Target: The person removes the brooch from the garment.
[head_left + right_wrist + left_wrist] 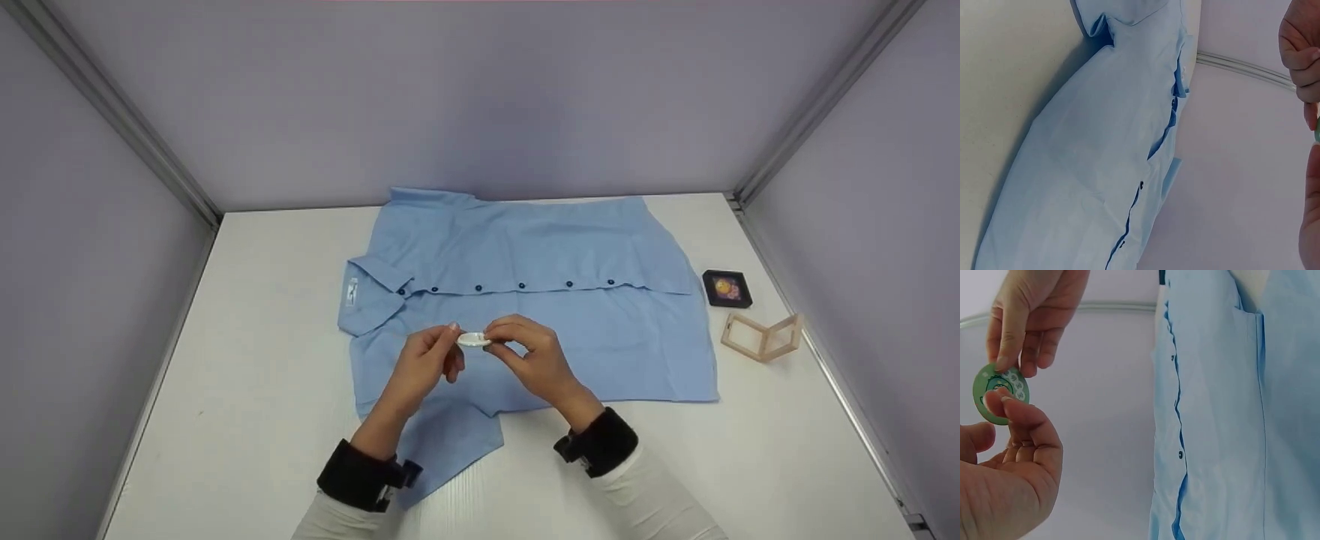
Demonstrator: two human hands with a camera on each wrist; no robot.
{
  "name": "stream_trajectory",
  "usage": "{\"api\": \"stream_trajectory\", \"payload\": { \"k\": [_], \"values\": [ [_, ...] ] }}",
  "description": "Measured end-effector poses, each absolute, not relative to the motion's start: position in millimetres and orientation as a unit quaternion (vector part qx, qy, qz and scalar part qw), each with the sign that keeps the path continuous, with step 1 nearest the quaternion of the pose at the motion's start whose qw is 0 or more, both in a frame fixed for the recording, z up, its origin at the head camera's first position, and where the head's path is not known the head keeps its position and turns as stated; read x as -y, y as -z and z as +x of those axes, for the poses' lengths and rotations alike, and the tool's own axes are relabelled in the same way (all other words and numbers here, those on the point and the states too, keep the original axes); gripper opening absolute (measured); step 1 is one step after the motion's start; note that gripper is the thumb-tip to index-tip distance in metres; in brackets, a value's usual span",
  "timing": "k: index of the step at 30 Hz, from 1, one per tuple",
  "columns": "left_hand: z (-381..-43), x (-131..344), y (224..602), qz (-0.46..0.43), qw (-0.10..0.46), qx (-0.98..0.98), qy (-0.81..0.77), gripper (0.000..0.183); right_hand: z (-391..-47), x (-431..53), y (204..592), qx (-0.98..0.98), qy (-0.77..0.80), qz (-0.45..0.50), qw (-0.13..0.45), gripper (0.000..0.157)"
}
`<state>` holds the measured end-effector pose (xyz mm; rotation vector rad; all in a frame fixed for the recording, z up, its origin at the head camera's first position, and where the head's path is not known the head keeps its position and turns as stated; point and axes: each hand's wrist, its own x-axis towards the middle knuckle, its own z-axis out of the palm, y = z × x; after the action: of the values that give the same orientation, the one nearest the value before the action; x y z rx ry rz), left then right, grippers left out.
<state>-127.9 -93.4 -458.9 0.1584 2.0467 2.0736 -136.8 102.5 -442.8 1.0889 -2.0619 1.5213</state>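
A round badge, green with a cartoon print on its face, is held between both hands above a light blue short-sleeved shirt. From the head view the badge's pale side shows. My right hand pinches its right edge between thumb and fingers. At the opposite edge, the curled fingers and thumb of my left hand hold it. A left fingertip covers part of the print in the left wrist view. In the right wrist view only a sliver of the badge shows at the edge.
The shirt lies spread on a white table, collar to the left, with a row of dark buttons along its front. To its right are a small black framed box and a hinged wooden frame. Grey walls enclose the table.
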Motion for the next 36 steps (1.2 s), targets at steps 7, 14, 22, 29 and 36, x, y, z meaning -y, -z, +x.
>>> {"api": "stream_trajectory", "payload": {
  "k": [7, 14, 22, 29, 36],
  "values": [
    [-123, 85, 456, 0.090, 0.122, -0.719, -0.678, 0.042, -135, -109, 445, 0.726, -0.575, 0.349, 0.143, 0.018],
    [-125, 79, 471, 0.111, 0.119, -0.746, -0.645, 0.044, -138, -125, 466, 0.738, -0.627, 0.246, 0.047, 0.017],
    [-129, 87, 493, 0.149, 0.084, -0.840, -0.515, 0.034, -147, -159, 488, 0.705, -0.695, 0.138, -0.018, 0.022],
    [-129, 94, 515, 0.159, 0.075, -0.905, -0.388, 0.041, -152, -192, 498, 0.681, -0.732, 0.024, -0.018, 0.022],
    [-128, 101, 534, 0.095, 0.048, -0.964, -0.242, 0.055, -156, -220, 503, 0.678, -0.732, -0.060, 0.000, 0.022]
  ]
}}
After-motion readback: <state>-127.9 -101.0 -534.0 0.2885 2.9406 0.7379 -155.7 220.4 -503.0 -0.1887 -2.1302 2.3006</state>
